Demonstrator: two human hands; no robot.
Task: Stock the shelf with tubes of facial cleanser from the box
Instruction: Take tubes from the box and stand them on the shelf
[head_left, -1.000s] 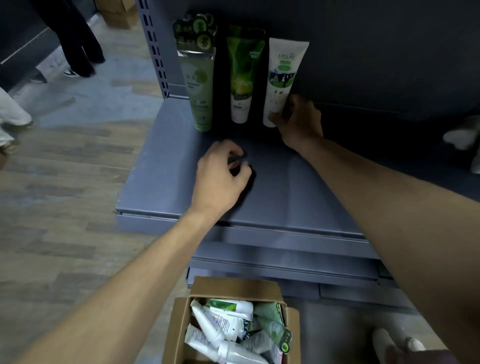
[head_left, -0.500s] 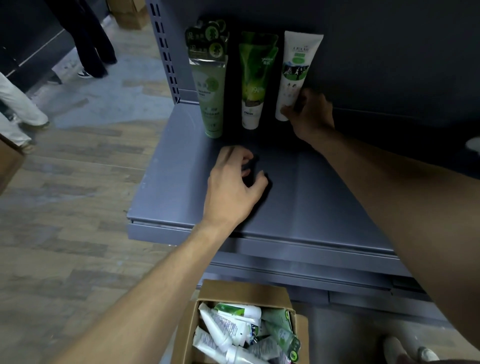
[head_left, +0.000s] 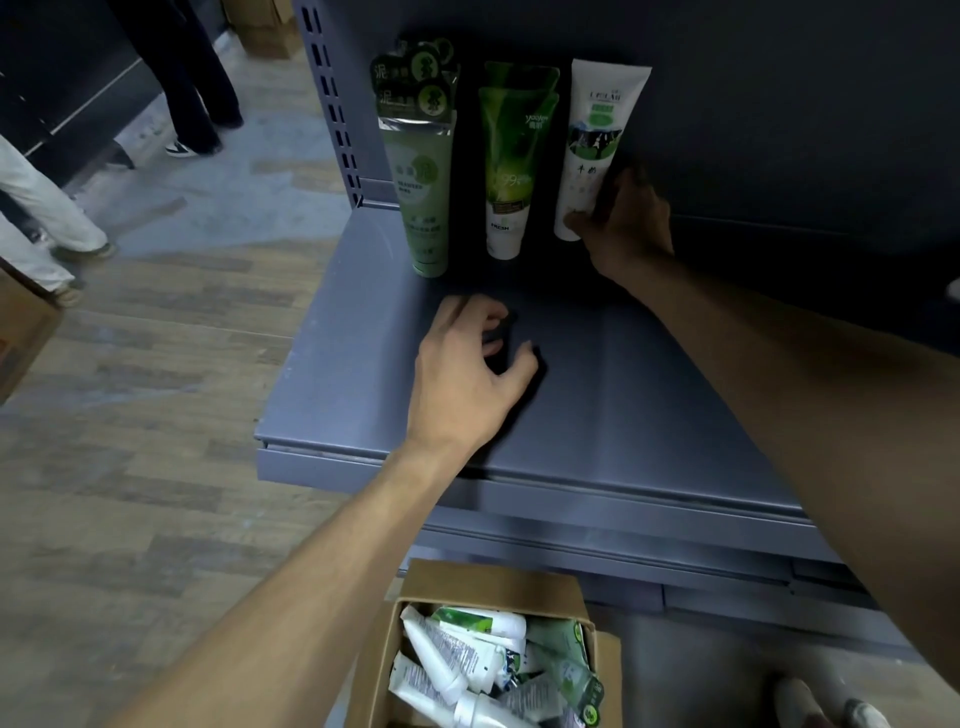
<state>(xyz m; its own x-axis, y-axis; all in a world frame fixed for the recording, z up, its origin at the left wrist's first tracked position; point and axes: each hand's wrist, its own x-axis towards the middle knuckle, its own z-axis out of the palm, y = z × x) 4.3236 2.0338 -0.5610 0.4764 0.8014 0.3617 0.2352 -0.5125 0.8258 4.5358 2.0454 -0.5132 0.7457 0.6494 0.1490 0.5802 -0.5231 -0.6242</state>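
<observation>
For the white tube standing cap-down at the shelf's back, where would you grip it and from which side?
Grip the white tube round its round lower body just above the cap, coming from the right, where the right hand already is. The bright green tube crowds its left, and its flat crimped top would likely slip.

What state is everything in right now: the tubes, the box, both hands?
White tube: upright against the back panel, cap down, held by the right hand.
Bright green tube: upright, cap down, untouched.
Pale green tube: upright, cap down, untouched.
Box: open, on the floor, tubes piled inside.
Right hand: gripping the white tube's lower end.
Left hand: empty, fingers loosely curled over the shelf.
</observation>
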